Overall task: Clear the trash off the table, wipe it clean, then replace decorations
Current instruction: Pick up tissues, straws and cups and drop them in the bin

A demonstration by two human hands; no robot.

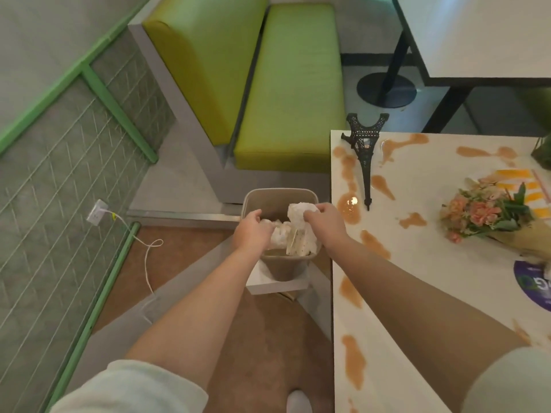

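My right hand [323, 222] pinches a crumpled white paper wrapper [299, 231] over the open mouth of a beige trash bin [278, 271], fingers curled round the top of the wad. My left hand [253, 231] curls its fingers over more crumpled white paper [278, 232] just beside it, at the bin's left rim; both wads hang partly inside the bin. The bin stands on a white block [277, 284] on the brown floor, tight against the left edge of the white table [417, 263].

The table runs along my right, and my right forearm crosses its near left corner. Brown sauce spills [353, 362] streak the top, dotted along the left edge from near to far, with a wet puddle close to my right hand. A black Eiffel Tower model [365, 153] lies tipped on its side at the far left corner, its tip pointing toward me. Farther right lies a bouquet of pink flowers [483, 213] wrapped in tan paper, resting over a yellow-striped wrapper [524, 189]. A purple round sticker [533, 284] shows at the right edge.

Beyond the bin, a green bench seat [292, 93] fills the far side. A white cable [146, 263] trails across the floor at left.
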